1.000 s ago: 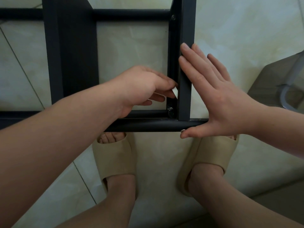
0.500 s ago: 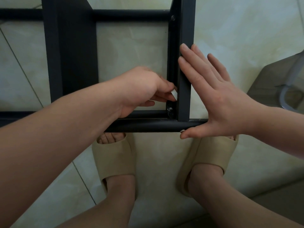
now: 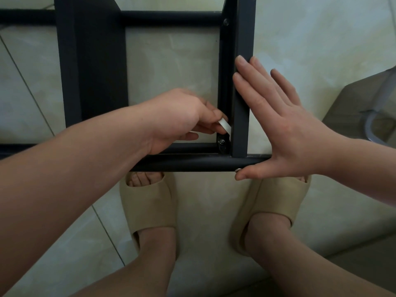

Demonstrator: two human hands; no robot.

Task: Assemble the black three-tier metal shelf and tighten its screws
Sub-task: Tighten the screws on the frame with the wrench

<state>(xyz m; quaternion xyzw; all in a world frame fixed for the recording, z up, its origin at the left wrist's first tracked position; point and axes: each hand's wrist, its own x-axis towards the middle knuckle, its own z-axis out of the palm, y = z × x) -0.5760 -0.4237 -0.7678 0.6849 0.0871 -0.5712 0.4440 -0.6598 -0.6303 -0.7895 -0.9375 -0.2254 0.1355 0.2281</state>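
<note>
The right hand [image 3: 285,133] is spread flat, thumb under the near rail [image 3: 192,162] beside a screw head [image 3: 237,170], fingers pressed along the post [image 3: 243,39]. It braces the shelf [image 3: 92,61], which sits over the floor [image 3: 321,39] just ahead of the slippers [image 3: 150,202]. The left hand [image 3: 177,121] pinches a small flat wrench [image 3: 225,126], its end just above the nut [image 3: 222,142] in the corner where rail meets post. The step looks like tightening this corner joint. Next, the wrench likely needs seating on the nut, then short swings in that tight corner. Farther off, another screw [image 3: 225,22] sits by the far rail [image 3: 171,18].
</note>
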